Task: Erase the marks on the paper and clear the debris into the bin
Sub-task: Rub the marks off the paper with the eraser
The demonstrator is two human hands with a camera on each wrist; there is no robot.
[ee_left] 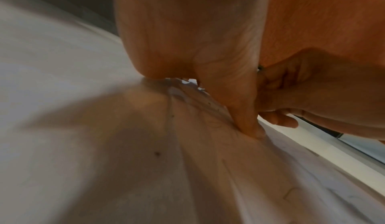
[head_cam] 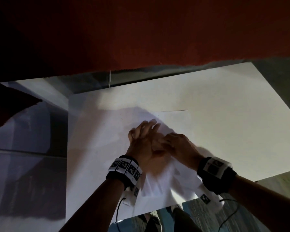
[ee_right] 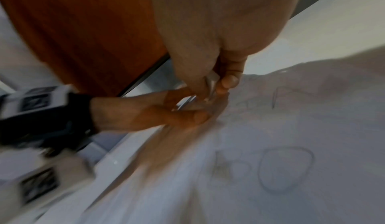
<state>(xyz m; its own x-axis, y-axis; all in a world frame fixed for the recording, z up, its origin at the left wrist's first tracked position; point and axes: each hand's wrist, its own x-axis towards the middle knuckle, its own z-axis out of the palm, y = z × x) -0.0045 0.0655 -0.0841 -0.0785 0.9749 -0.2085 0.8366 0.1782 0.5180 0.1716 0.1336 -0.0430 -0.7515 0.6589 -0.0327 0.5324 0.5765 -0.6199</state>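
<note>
A white sheet of paper (head_cam: 157, 185) lies on the white table (head_cam: 233, 97), creased under my hands. My left hand (head_cam: 145, 133) presses it flat with fingers spread, and its thumb (ee_left: 249, 127) pushes into the sheet. Right beside it, touching it, my right hand (head_cam: 172, 139) is curled, its fingertips pinching a small white eraser (ee_right: 212, 81) against the paper. Pencil marks remain near my wrist: an oval (ee_right: 285, 170) and an angular stroke (ee_right: 276, 96). A dark speck of debris (ee_left: 157, 153) sits on the sheet. I see no bin.
A dark red cloth (head_cam: 141, 34) hangs over the far edge of the table. The table's near edge (head_cam: 166, 207) is just below my wrists, with patterned floor beyond it. White furniture (head_cam: 32, 131) stands at the left.
</note>
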